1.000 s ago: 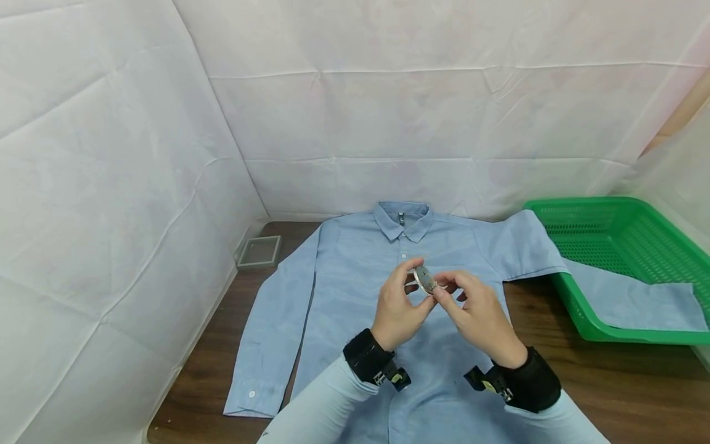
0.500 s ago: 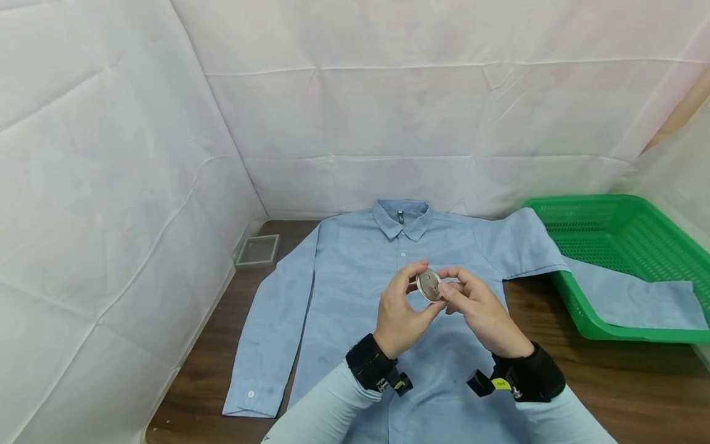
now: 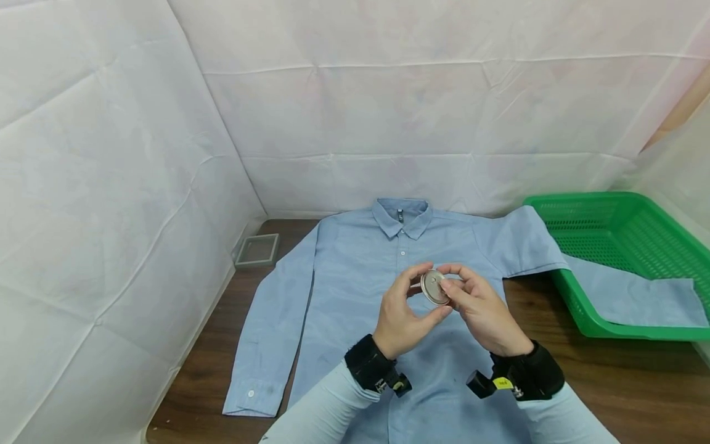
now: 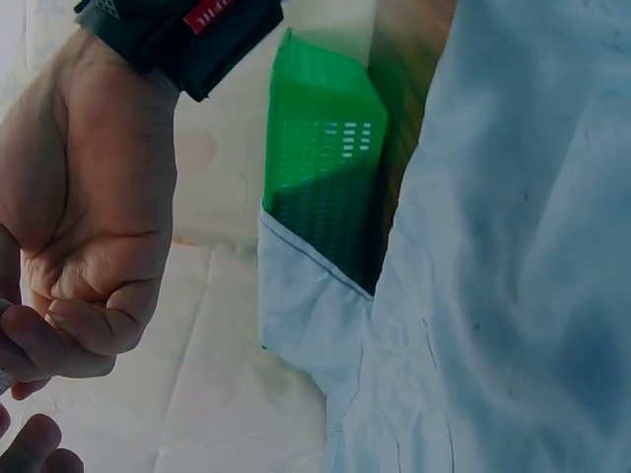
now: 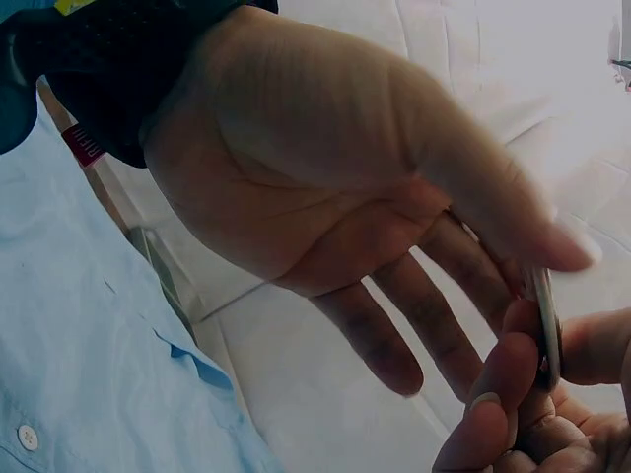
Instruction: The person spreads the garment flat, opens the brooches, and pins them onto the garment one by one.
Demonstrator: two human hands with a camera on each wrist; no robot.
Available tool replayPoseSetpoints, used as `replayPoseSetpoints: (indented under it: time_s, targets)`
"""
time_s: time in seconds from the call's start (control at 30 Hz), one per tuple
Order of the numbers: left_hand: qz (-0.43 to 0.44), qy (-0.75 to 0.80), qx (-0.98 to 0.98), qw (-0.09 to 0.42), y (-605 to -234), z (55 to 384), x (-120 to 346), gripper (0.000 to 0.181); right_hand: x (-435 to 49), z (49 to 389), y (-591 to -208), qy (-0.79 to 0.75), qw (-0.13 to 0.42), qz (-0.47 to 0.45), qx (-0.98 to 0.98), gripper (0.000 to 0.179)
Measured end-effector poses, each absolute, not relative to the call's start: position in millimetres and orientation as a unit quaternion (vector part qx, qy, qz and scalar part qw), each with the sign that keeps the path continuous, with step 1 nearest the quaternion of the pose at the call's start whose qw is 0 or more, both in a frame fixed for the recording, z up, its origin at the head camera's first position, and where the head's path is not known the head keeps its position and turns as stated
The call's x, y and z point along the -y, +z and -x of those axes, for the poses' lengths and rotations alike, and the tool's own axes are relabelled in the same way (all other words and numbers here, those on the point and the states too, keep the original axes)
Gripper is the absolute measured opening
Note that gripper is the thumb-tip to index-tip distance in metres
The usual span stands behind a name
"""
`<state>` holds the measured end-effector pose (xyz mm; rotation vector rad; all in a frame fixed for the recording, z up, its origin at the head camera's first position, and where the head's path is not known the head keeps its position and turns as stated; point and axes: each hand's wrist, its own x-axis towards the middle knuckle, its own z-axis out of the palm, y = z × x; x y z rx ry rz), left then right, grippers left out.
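Observation:
A round, flat silver metal disc (image 3: 429, 288) with a bright rim is held over the blue shirt (image 3: 355, 308), its face tilted up. The left hand (image 3: 400, 317) curves round the disc's left side, forefinger at the upper rim and thumb near the lower rim. From the right, the right hand (image 3: 488, 317) pinches the disc with its thumb on the face. In the right wrist view the disc (image 5: 549, 325) is seen edge-on between fingers of both hands. The left wrist view shows the right hand (image 4: 99, 217) with curled fingers. The disc's kind cannot be told.
The shirt lies flat, collar (image 3: 402, 219) toward the back wall. One sleeve hangs over the rim of a green perforated basket (image 3: 616, 228) at right. A small grey square frame (image 3: 257, 250) sits at left on the brown table (image 3: 194, 394). White sheets wall the area.
The disc has turned so its face shows more fully, and it has shifted slightly right and down. The right thumb has moved onto its face. Shirt and basket stay put.

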<state>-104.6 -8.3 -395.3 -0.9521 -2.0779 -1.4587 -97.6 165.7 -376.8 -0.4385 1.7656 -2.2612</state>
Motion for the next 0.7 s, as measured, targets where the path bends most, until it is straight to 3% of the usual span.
replayPoseSetpoints:
  time_s: [0.27, 0.47, 0.7]
  targets:
    - [0.345, -0.581, 0.722, 0.149, -388.6, 100.9, 10.8, 0.061, -164.2, 96.6, -375.4, -0.778, 0.129, 0.137, -0.599, 0.036]
    - [0.333, -0.594, 0.719, 0.141, -397.3, 106.1, 8.4, 0.069, -165.6, 97.0, -375.3, -0.787, 0.126, 0.147, -0.585, 0.033]
    - [0.332, -0.609, 0.706, 0.144, -380.0, 98.7, 5.0, 0.069, -166.4, 98.2, -376.5, -0.812, 0.123, 0.179, -0.541, 0.023]
